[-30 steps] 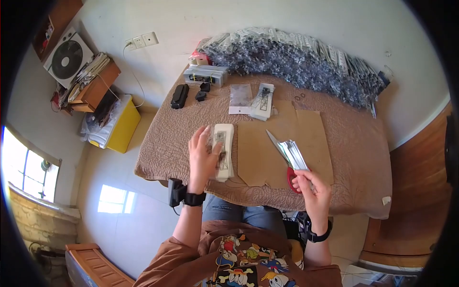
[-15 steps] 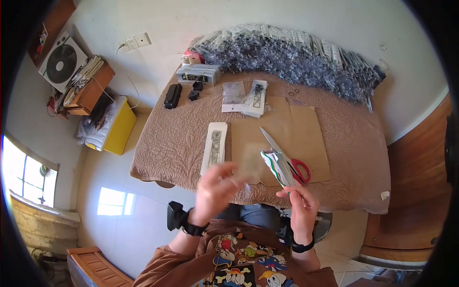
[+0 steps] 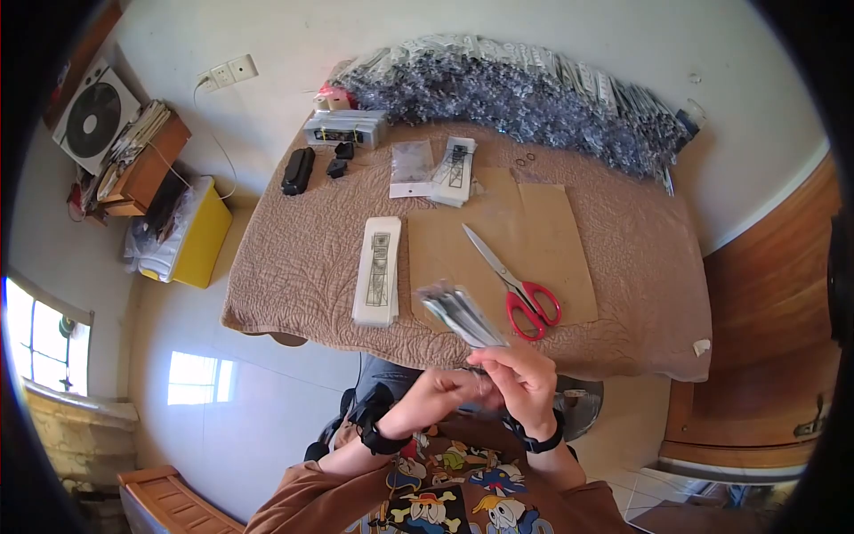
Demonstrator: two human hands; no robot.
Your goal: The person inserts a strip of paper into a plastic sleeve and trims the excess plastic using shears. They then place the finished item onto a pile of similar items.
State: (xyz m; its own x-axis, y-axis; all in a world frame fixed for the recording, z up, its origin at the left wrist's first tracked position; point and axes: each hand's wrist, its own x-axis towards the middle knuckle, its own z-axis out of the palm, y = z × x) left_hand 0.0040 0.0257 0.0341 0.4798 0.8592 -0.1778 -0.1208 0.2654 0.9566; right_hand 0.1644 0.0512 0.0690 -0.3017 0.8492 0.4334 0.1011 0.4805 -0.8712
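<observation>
The right hand [image 3: 525, 378] is raised in front of the chest, wrist bent, its fingers pinching the lower end of a fanned bundle of packets [image 3: 461, 313]. The bundle tilts up and to the left over the near edge of the tabletop [image 3: 294, 267], not touching it. The left hand [image 3: 445, 392] comes in from the left with forearm level and fingers curled against the right hand. It is blurred, and whether it grips the bundle or only touches it cannot be told. The bundle's base is hidden behind the right fingers.

Just beyond, red-handled scissors [image 3: 520, 285] lie shut on a brown card [image 3: 543, 231]. A white stack [image 3: 377, 271] lies left of the card. A heap [image 3: 525, 93] of bagged parts runs along the wall; its contents are too small to make out.
</observation>
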